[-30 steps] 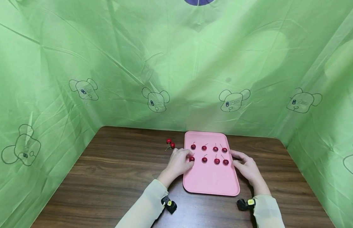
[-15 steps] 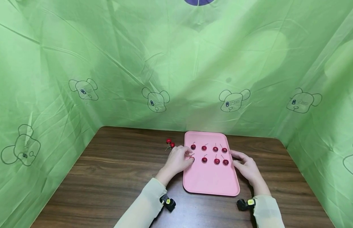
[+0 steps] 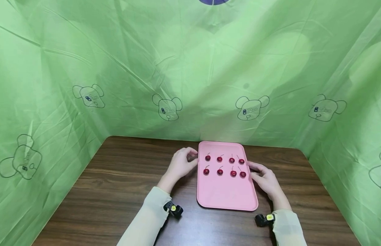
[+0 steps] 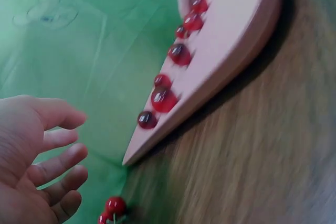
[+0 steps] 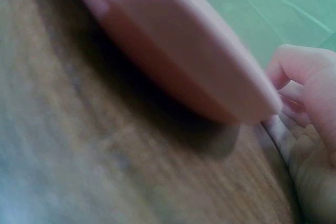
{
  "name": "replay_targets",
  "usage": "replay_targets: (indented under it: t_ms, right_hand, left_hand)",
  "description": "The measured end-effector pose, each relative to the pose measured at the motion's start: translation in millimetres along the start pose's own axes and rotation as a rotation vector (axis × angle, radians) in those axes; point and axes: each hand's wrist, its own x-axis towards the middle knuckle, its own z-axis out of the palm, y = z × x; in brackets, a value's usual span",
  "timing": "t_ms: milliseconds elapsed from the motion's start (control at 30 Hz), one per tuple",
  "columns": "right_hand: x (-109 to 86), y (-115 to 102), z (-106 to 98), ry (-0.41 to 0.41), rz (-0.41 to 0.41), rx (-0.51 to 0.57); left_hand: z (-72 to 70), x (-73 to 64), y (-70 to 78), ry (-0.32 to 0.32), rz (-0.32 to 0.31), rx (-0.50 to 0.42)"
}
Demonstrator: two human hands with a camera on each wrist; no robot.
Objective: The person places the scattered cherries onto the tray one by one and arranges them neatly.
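Observation:
Glossy red cherries with thin stems stand in two rows on a pink tray [image 3: 226, 194], including a cherry [image 3: 206, 171] at the near row's left end. My left hand [image 3: 180, 164] is just off the tray's left edge, with fingers spread and loosely bent, holding nothing. Below its fingers, the left wrist view shows a pair of cherries [image 4: 116, 205] on the table, mostly hidden behind the hand in the head view. At the tray's right rim, my right hand [image 3: 266, 181] rests its thumb and forefinger tips against the edge, set apart from each other.
The brown wooden table [image 3: 123, 177] extends around the tray on both sides. A green cloth [image 3: 209, 85] with line-drawn bear heads hangs behind and at the sides, close to the tray's far edge. Each wrist carries a small black camera [image 3: 173, 209].
My left hand has let go of the near row's leftmost cherry and moved left off the tray, toward the loose pair. The right hand keeps its place at the rim.

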Motion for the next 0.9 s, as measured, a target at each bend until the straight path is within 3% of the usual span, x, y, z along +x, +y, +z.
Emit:
replay_targets:
  t_ms: [233,433,633,900]
  right_hand:
    - [-1.1,-4,0,0.0,-0.005,0.011]
    - [-2.2,-4,0,-0.004,-0.012,0.011]
    - [-1.7,-2,0,0.0,0.008,-0.011]
    - [-1.3,-2,0,0.005,-0.003,-0.013]
  left_hand:
    - [-16.2,3.6,-19.3,0.101,-0.076,-0.074]
    - [-20.4,4.9,-32.7,0.126,-0.115,-0.089]
    - [-20.5,3.9,-50.0,0.132,-0.146,-0.077]
    - [-14.3,2.3,-65.0,0.085,-0.146,-0.076]
